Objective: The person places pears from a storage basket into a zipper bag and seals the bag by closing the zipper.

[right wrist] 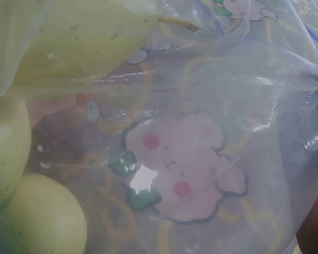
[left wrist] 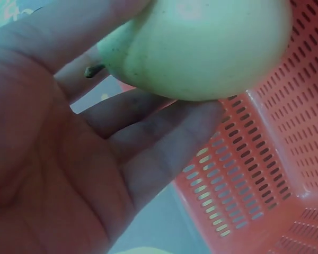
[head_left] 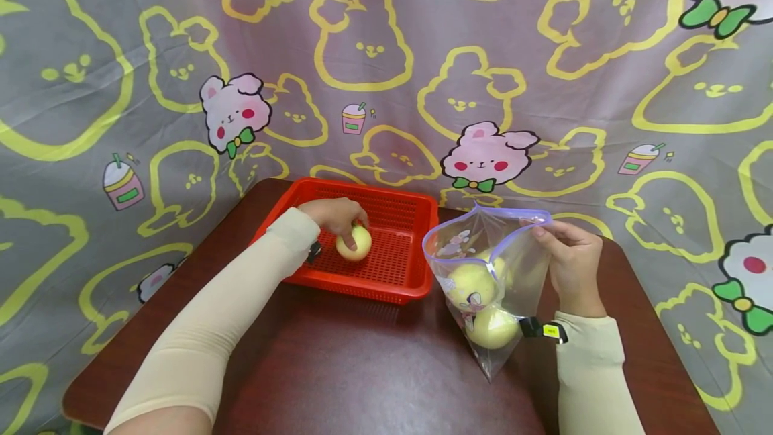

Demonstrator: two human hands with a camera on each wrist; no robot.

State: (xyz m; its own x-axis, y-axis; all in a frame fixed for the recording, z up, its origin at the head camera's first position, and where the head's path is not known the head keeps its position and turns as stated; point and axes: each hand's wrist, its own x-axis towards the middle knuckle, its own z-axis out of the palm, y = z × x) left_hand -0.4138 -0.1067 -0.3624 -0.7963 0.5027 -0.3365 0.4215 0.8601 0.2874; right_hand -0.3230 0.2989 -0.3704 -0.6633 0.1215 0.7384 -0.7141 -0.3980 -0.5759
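My left hand [head_left: 339, 215] grips a pale yellow-green pear [head_left: 353, 244] over the red plastic basket [head_left: 362, 289]. In the left wrist view the pear [left wrist: 201, 47] shows its short dark stem beside the palm, with fingers curled along its underside. At the right, my right hand [head_left: 570, 257] pinches the rim of a clear zip bag [head_left: 525, 287] edged in purple. The bag hangs with its mouth spread, and several pears [head_left: 494, 327] lie inside it. Seen from the right wrist, pears [right wrist: 40, 217] press against the see-through film.
The basket has slotted walls and stands at the back of a dark red-brown table [head_left: 338, 354]. A grey cloth [head_left: 386, 119] with yellow bear outlines and pink rabbits hangs close behind the table and along both sides.
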